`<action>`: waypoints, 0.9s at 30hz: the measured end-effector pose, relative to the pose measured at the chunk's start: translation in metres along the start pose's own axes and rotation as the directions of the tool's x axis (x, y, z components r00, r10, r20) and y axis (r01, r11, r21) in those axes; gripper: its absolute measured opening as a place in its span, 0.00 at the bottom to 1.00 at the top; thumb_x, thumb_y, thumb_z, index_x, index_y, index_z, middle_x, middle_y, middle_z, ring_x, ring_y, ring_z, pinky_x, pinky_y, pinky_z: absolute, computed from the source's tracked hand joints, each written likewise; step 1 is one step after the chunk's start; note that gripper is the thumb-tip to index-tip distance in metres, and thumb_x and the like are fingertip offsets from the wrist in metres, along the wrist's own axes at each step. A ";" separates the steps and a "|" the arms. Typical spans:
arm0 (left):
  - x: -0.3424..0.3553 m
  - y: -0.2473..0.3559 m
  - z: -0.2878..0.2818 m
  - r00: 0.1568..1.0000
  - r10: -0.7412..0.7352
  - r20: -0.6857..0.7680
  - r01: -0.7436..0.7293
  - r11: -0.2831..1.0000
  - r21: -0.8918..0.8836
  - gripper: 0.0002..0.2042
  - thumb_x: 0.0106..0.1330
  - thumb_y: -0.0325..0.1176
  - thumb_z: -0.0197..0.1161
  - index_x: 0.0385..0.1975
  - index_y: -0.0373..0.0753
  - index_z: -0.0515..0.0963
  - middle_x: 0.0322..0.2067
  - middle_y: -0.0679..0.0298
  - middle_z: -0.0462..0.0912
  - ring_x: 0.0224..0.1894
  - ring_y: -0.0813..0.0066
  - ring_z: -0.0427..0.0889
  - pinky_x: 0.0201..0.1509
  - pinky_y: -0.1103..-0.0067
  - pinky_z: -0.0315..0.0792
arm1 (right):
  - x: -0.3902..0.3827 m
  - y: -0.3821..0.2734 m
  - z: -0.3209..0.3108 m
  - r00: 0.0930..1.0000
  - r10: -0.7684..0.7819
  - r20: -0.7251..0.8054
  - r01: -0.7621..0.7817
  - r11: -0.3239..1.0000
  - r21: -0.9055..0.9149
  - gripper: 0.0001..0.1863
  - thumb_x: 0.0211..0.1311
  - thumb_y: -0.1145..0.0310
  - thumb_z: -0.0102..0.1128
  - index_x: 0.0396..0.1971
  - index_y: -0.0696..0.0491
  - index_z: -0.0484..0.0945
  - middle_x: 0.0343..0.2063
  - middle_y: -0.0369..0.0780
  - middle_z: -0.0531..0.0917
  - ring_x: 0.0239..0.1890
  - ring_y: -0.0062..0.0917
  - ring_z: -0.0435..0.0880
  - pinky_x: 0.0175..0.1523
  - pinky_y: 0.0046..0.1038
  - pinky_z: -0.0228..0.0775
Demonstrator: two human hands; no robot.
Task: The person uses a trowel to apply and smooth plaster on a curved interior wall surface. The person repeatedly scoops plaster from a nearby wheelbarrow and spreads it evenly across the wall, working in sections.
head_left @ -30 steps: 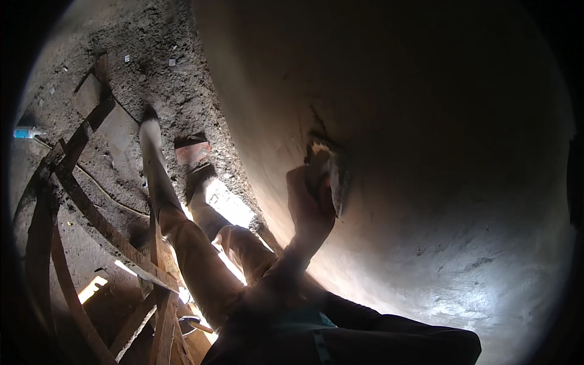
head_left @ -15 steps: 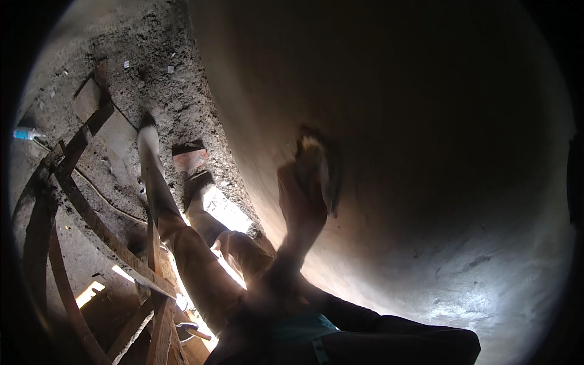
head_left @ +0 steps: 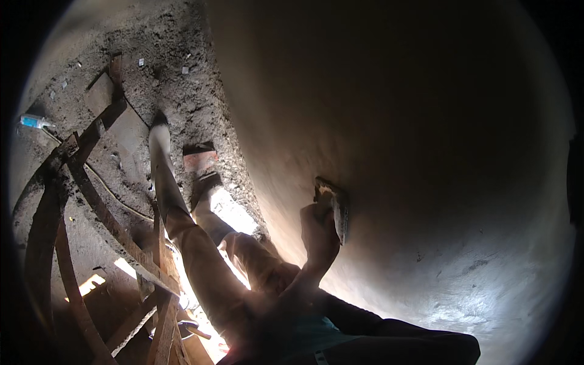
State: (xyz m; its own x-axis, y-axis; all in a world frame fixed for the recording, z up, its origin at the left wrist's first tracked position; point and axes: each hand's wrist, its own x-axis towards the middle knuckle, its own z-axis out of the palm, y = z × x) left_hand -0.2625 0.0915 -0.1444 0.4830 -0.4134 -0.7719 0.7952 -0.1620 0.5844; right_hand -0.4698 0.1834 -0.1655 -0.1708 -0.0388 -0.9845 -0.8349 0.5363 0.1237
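Note:
My right hand (head_left: 318,234) grips a small flat wooden float (head_left: 333,208) and presses its face against the smooth plastered wall (head_left: 401,152), which fills the right side of the view. My right forearm rises to it from the lower middle. Both of my legs (head_left: 201,267), in tan trousers, stretch away to the upper left. One foot (head_left: 159,131) rests on the rough ground and the other foot (head_left: 205,182) stands close to the wall's base. My left hand is not visible.
A wooden scaffold frame of rough planks (head_left: 103,213) runs down the left side. A reddish brick (head_left: 199,159) lies by the wall's foot, with a flat board (head_left: 100,91) and a small blue bottle (head_left: 30,121) farther off on the gravelly ground.
My right hand has slid the float down the wall toward me and slightly to the right. My legs have shifted a little in the view.

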 end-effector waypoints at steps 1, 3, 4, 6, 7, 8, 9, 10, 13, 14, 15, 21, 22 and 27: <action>0.004 -0.003 0.000 0.996 0.069 -0.050 -0.068 0.997 0.025 0.18 0.75 0.40 0.56 0.54 0.31 0.69 0.47 0.42 0.77 0.54 0.42 0.78 0.58 0.58 0.71 | 0.000 0.003 0.000 1.000 0.010 0.001 -0.010 1.000 0.018 0.14 0.78 0.66 0.50 0.53 0.57 0.78 0.36 0.39 0.83 0.36 0.23 0.82 0.41 0.25 0.75; 0.056 -0.004 -0.002 0.951 0.225 -0.213 -0.214 0.974 0.075 0.20 0.76 0.43 0.56 0.55 0.31 0.69 0.47 0.42 0.77 0.54 0.43 0.78 0.58 0.57 0.70 | -0.001 -0.005 -0.001 0.998 0.051 0.028 -0.052 0.999 0.010 0.15 0.78 0.65 0.50 0.54 0.57 0.77 0.39 0.40 0.83 0.39 0.23 0.82 0.43 0.25 0.75; 0.104 -0.008 -0.010 0.929 0.234 -0.287 -0.202 0.970 0.136 0.21 0.77 0.44 0.55 0.55 0.30 0.68 0.45 0.42 0.76 0.50 0.43 0.78 0.55 0.56 0.71 | 0.000 -0.014 -0.003 0.996 0.074 0.043 -0.075 0.997 0.006 0.15 0.78 0.65 0.50 0.55 0.57 0.77 0.40 0.40 0.82 0.40 0.23 0.82 0.44 0.25 0.75; 0.191 -0.006 -0.037 0.918 0.313 -0.243 -0.270 0.943 0.193 0.19 0.80 0.39 0.50 0.57 0.28 0.65 0.46 0.41 0.75 0.51 0.42 0.77 0.53 0.57 0.71 | -0.008 -0.029 0.006 0.989 0.145 0.020 -0.147 0.982 0.119 0.16 0.78 0.65 0.50 0.57 0.57 0.76 0.42 0.41 0.82 0.43 0.23 0.82 0.46 0.25 0.75; 0.225 0.000 -0.058 0.893 0.355 -0.276 -0.322 0.933 0.160 0.18 0.80 0.39 0.49 0.56 0.28 0.66 0.46 0.41 0.76 0.51 0.42 0.77 0.54 0.57 0.71 | -0.008 -0.033 0.005 0.986 0.166 0.028 -0.168 0.979 0.112 0.17 0.78 0.65 0.50 0.58 0.58 0.76 0.44 0.41 0.82 0.44 0.23 0.82 0.47 0.25 0.75; 0.243 0.003 -0.069 0.866 0.401 -0.300 -0.380 0.916 0.127 0.18 0.80 0.39 0.49 0.56 0.27 0.66 0.46 0.41 0.76 0.52 0.41 0.77 0.55 0.57 0.70 | -0.008 -0.034 0.003 0.984 0.174 0.030 -0.176 0.979 0.103 0.18 0.78 0.64 0.50 0.59 0.58 0.76 0.45 0.42 0.82 0.46 0.23 0.82 0.49 0.25 0.75; 0.230 -0.004 -0.062 0.866 0.407 -0.291 -0.379 0.913 0.150 0.18 0.80 0.38 0.49 0.56 0.27 0.66 0.46 0.41 0.76 0.51 0.42 0.77 0.55 0.57 0.70 | 0.006 -0.016 -0.011 0.985 0.167 0.050 -0.168 0.986 0.023 0.18 0.78 0.63 0.50 0.59 0.57 0.76 0.46 0.42 0.82 0.47 0.24 0.82 0.50 0.26 0.75; 0.209 -0.018 -0.053 0.858 0.420 -0.296 -0.383 0.907 0.177 0.18 0.80 0.38 0.49 0.56 0.27 0.66 0.46 0.42 0.77 0.50 0.43 0.77 0.56 0.57 0.70 | 0.020 0.003 -0.025 0.984 0.164 0.073 -0.159 0.985 -0.061 0.18 0.78 0.63 0.51 0.60 0.56 0.75 0.47 0.41 0.82 0.49 0.24 0.82 0.51 0.27 0.75; 0.080 -0.071 -0.015 0.956 0.232 -0.180 -0.207 0.968 0.143 0.18 0.79 0.37 0.51 0.61 0.31 0.70 0.51 0.45 0.75 0.53 0.50 0.77 0.57 0.63 0.71 | 0.015 0.009 -0.013 0.992 0.100 0.077 -0.098 0.995 -0.023 0.18 0.77 0.63 0.51 0.59 0.56 0.75 0.48 0.42 0.81 0.50 0.25 0.81 0.52 0.29 0.75; 0.048 -0.085 -0.006 0.977 0.178 -0.119 -0.157 0.972 0.173 0.19 0.78 0.36 0.52 0.63 0.34 0.71 0.54 0.45 0.75 0.54 0.53 0.77 0.57 0.66 0.71 | 0.011 0.008 -0.010 0.995 0.080 0.066 -0.079 0.997 -0.015 0.18 0.77 0.63 0.51 0.59 0.56 0.75 0.48 0.42 0.81 0.50 0.26 0.81 0.52 0.29 0.74; 0.033 -0.070 -0.009 0.988 0.130 -0.078 -0.118 0.983 0.137 0.19 0.78 0.36 0.53 0.64 0.34 0.71 0.51 0.46 0.75 0.54 0.53 0.77 0.58 0.64 0.71 | 0.007 0.012 -0.006 0.997 0.063 0.046 -0.064 0.998 0.006 0.18 0.76 0.64 0.51 0.59 0.56 0.75 0.48 0.43 0.81 0.50 0.26 0.81 0.52 0.30 0.74; 0.224 -0.076 -0.044 0.951 0.198 -0.236 -0.197 0.980 0.030 0.17 0.78 0.38 0.51 0.52 0.28 0.66 0.44 0.43 0.73 0.48 0.47 0.77 0.52 0.58 0.72 | 0.011 0.004 0.013 0.994 -0.105 -0.037 0.099 0.986 -0.131 0.18 0.75 0.65 0.51 0.59 0.55 0.75 0.50 0.44 0.80 0.52 0.29 0.81 0.54 0.33 0.74; 0.252 -0.104 -0.062 0.938 0.235 -0.256 -0.251 0.967 -0.034 0.17 0.78 0.39 0.52 0.51 0.28 0.66 0.44 0.42 0.73 0.48 0.46 0.77 0.52 0.58 0.72 | 0.015 -0.008 0.017 0.987 -0.156 -0.029 0.146 0.965 -0.219 0.18 0.75 0.65 0.51 0.59 0.55 0.75 0.51 0.44 0.80 0.52 0.30 0.81 0.54 0.33 0.74; 0.211 -0.138 -0.046 0.907 0.353 -0.230 -0.217 0.860 0.461 0.17 0.76 0.39 0.54 0.49 0.29 0.64 0.42 0.47 0.74 0.43 0.53 0.77 0.50 0.62 0.72 | 0.033 -0.034 0.044 0.836 -0.540 -0.100 0.353 0.668 -0.655 0.18 0.73 0.66 0.51 0.58 0.55 0.74 0.52 0.45 0.79 0.54 0.32 0.80 0.56 0.36 0.74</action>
State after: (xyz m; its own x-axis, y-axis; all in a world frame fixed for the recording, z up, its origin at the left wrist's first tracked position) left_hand -0.2534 0.0681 -0.3994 0.8029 -0.2258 -0.5517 0.4100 -0.4625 0.7861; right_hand -0.4239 0.2015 -0.2078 0.2555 -0.4065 -0.8772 -0.9608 -0.2075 -0.1837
